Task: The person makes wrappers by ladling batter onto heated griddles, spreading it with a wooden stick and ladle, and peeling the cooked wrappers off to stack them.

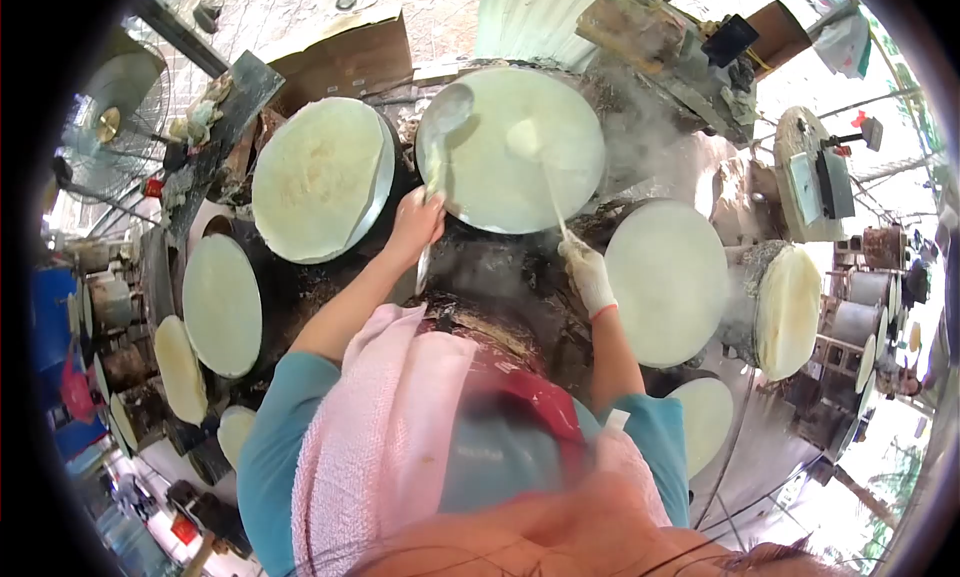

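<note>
My bare left hand (415,224) is wrapped round the long handle of a metal ladle (447,112). The ladle's bowl hangs over the left part of a pale, round, batter-like sheet (565,112) on the large steaming cooking surface ahead. In a white knit glove, my right hand (588,274) grips the thin handle of a spreader (525,137) with a pale, rounded head. That head is over the middle of the same sheet; whether it touches is unclear. A red band circles the right wrist.
Pale rounds surround me: a thicker one (315,177) at front left, others at left (222,305) and right (667,282), and a yellowish one (787,312) farther right. A cardboard box (350,59) stands behind, a fan (110,122) at far left. Steam drifts at right.
</note>
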`<move>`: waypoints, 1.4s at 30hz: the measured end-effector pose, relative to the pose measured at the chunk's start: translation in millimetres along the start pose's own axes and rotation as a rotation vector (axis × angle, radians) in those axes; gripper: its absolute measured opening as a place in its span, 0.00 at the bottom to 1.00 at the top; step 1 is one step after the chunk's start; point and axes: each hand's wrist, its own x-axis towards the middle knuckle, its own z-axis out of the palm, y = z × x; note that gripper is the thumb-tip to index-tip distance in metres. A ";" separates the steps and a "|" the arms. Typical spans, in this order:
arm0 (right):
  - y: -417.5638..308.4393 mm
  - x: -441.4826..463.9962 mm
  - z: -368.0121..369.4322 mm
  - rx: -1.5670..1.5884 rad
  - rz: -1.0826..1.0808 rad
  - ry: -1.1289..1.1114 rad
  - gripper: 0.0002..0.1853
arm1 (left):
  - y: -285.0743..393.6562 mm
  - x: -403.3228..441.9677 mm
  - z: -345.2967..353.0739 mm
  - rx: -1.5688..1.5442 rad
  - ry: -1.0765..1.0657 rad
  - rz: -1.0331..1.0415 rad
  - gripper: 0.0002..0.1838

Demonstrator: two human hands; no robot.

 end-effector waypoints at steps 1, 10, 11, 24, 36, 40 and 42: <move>9.2 -4.4 3.8 0.022 0.017 -0.034 0.21 | -3.0 26.1 0.0 0.021 -0.050 -0.001 0.11; 68.0 -70.4 72.4 0.058 -0.150 0.316 0.20 | -41.9 98.4 33.4 -0.253 -0.217 -0.316 0.07; 94.8 -53.3 94.0 0.105 -0.285 0.287 0.15 | -43.4 90.9 35.2 -0.293 -0.196 -0.365 0.07; 29.8 -55.6 103.6 0.175 0.081 -0.066 0.12 | -39.7 25.3 10.1 -1.223 -0.410 -0.510 0.03; 38.6 -10.0 35.6 0.051 -0.173 0.121 0.19 | 40.5 -109.6 -142.1 -1.276 -0.384 -0.137 0.19; 16.5 -21.1 115.0 0.021 -0.077 -0.117 0.15 | 29.3 -146.4 -214.4 -1.046 -0.127 -0.037 0.18; -12.5 -20.6 185.0 0.146 0.030 -0.190 0.12 | 22.4 -166.9 -255.1 -0.927 0.015 -0.044 0.16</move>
